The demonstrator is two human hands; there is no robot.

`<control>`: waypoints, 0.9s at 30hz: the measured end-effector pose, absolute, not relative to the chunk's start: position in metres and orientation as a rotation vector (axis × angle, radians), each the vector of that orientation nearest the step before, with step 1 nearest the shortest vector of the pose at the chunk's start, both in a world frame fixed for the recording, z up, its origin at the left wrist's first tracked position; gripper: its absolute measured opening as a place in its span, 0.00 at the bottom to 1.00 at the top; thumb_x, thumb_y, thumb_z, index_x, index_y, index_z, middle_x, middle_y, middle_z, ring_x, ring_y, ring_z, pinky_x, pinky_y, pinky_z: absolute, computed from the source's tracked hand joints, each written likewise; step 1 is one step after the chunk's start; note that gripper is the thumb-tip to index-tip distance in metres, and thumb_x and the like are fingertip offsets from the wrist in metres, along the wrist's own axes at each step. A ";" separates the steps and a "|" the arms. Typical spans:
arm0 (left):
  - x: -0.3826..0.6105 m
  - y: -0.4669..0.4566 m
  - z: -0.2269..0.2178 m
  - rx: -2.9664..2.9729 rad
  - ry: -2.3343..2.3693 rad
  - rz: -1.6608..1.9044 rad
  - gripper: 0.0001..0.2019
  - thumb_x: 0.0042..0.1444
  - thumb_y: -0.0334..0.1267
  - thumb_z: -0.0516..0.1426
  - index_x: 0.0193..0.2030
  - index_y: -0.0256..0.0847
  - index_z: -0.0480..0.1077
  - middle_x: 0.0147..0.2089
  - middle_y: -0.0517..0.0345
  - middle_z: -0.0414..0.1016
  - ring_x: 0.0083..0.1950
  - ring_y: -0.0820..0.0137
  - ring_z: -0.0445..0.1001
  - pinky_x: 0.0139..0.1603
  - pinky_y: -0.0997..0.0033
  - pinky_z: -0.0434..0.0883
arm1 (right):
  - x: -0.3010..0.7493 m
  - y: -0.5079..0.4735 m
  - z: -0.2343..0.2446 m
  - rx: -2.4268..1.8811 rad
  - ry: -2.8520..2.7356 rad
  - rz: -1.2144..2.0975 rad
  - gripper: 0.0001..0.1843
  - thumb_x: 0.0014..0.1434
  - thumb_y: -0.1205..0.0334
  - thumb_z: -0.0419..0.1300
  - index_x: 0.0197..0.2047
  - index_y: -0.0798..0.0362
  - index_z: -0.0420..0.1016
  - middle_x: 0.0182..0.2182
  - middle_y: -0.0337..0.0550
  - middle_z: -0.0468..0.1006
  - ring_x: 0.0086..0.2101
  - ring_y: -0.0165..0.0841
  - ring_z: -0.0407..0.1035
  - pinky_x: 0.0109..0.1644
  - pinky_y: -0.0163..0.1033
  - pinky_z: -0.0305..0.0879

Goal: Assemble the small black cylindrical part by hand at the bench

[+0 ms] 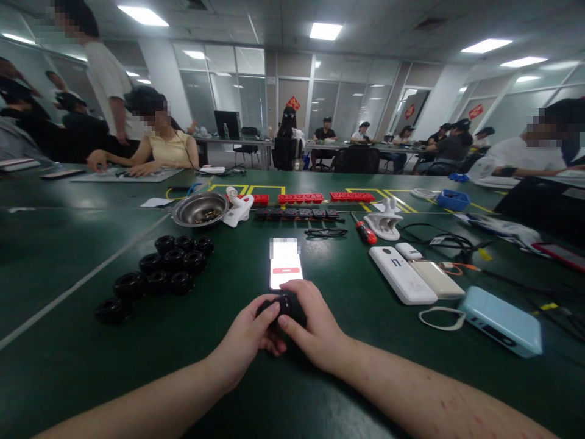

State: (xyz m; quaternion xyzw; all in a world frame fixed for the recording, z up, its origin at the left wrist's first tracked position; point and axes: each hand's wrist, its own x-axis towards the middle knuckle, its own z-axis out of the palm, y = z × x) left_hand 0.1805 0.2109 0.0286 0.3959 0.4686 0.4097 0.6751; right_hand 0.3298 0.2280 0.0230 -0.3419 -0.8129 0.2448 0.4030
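Observation:
Both my hands are closed round a black rounded part (pixel 284 303), just in front of a lit phone (pixel 286 274). My left hand (pixel 256 326) grips it from the left with the thumb on top. On its other side, my right hand (pixel 315 326) has the thumb pressed near it and the fingers curled over the far edge. My fingers cover much of the part, so its exact kind does not show. Several glossy black ring-shaped parts (pixel 173 259) lie in rows to the left on the green table (pixel 219 390).
A metal bowl (pixel 201 210) with small brass-coloured pieces stands beyond the rings. Red trays (pixel 300 198), a black strip of parts (pixel 297 213), glasses (pixel 326 232) and a screwdriver (pixel 365 233) lie ahead. Power banks (pixel 402 274), a light-blue box (pixel 501 320) and cables are right. People sit around.

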 end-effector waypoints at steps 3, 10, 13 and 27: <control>0.180 0.210 0.031 0.900 1.038 0.888 0.20 0.49 0.50 0.55 0.40 0.35 0.61 0.21 0.60 0.71 0.20 0.73 0.71 0.20 0.77 0.64 | 0.330 0.229 0.024 -0.858 -2.070 0.640 0.13 0.56 0.62 0.54 0.46 0.53 0.63 0.42 0.46 0.66 0.44 0.37 0.60 0.49 0.44 0.59; 0.178 0.211 0.025 0.884 0.992 0.905 0.18 0.51 0.50 0.53 0.36 0.35 0.62 0.21 0.61 0.70 0.18 0.75 0.70 0.19 0.79 0.63 | 0.331 0.227 0.028 -0.756 -2.104 0.675 0.18 0.55 0.65 0.55 0.50 0.52 0.62 0.44 0.47 0.65 0.46 0.36 0.59 0.49 0.43 0.59; 0.178 0.211 0.022 0.884 1.018 0.925 0.16 0.52 0.47 0.53 0.39 0.36 0.62 0.21 0.62 0.70 0.18 0.76 0.70 0.19 0.79 0.63 | 0.331 0.227 0.027 -0.774 -2.083 0.670 0.22 0.54 0.64 0.55 0.52 0.52 0.59 0.46 0.48 0.64 0.46 0.37 0.59 0.50 0.45 0.58; 0.180 0.211 0.024 0.886 1.011 0.946 0.18 0.49 0.51 0.54 0.35 0.35 0.62 0.19 0.63 0.70 0.17 0.77 0.70 0.17 0.81 0.62 | 0.331 0.228 0.025 -0.813 -2.054 0.645 0.19 0.54 0.63 0.56 0.50 0.53 0.61 0.44 0.47 0.66 0.45 0.37 0.60 0.50 0.45 0.58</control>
